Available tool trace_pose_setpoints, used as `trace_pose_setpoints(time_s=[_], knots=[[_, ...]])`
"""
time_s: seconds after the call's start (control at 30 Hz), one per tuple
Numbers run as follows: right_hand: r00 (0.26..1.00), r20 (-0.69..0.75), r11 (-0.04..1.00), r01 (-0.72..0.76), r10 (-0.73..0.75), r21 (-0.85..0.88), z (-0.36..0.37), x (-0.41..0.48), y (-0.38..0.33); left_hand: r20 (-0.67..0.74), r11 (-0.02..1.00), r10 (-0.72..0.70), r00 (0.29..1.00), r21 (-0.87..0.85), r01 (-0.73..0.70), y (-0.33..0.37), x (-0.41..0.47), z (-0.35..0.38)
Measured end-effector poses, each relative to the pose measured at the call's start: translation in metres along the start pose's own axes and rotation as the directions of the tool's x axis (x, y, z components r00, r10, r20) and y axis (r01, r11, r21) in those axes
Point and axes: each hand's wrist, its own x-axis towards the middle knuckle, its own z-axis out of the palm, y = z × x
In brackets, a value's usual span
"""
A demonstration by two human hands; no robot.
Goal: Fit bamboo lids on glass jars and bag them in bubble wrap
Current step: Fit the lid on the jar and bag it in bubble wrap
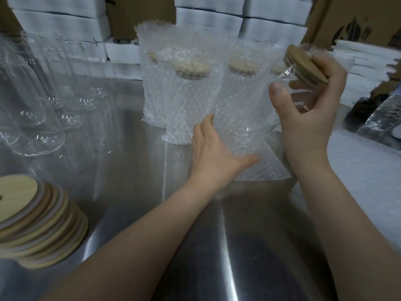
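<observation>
My right hand (pixel 308 118) grips a clear glass jar (pixel 288 83) near its top, tilted, with a bamboo lid (pixel 306 66) fitted on it. The jar's lower part sits inside a bubble wrap bag (pixel 240 127) raised over the steel table. My left hand (pixel 214 153) holds this bag at its lower left side, thumb across the front. Behind it stand several bagged jars (pixel 184 88) with lids showing through the wrap. Loose bamboo lids (pixel 36 224) lie stacked at the lower left.
Several bare glass jars (pixel 43 109) stand at the left on the steel table (pixel 134 170). Flat bubble wrap sheets (pixel 364 170) lie at the right. White boxes (pixel 65 25) and cardboard cartons (pixel 358 18) line the back.
</observation>
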Motion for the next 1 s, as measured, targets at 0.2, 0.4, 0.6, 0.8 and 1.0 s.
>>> trace_pose_setpoints(time_s=[0.2,0.4,0.6,0.8,1.0], knots=[[0.997,0.01,0.997,-0.078,0.077,0.018,0.006,-0.005,-0.002,-0.05,0.992,0.088,0.995,0.091,-0.083,-0.009,0.005,0.003],[0.997,0.003,0.996,-0.072,0.072,0.058,0.007,-0.002,-0.011,-0.129,0.984,0.174,0.976,-0.008,-0.176,-0.005,0.002,-0.002],[0.996,-0.006,0.989,-0.089,0.091,0.117,0.008,-0.003,-0.019,-0.2,0.954,0.289,0.936,-0.018,-0.298,0.002,-0.001,-0.005],[0.99,0.129,0.996,-0.058,0.049,0.066,0.015,-0.01,-0.021,-0.257,0.937,0.299,0.919,-0.103,-0.334,0.012,-0.005,-0.004],[0.97,0.241,0.994,-0.01,-0.016,0.109,0.021,-0.012,-0.025,-0.371,0.886,0.347,0.861,-0.172,-0.431,0.009,-0.001,-0.008]])
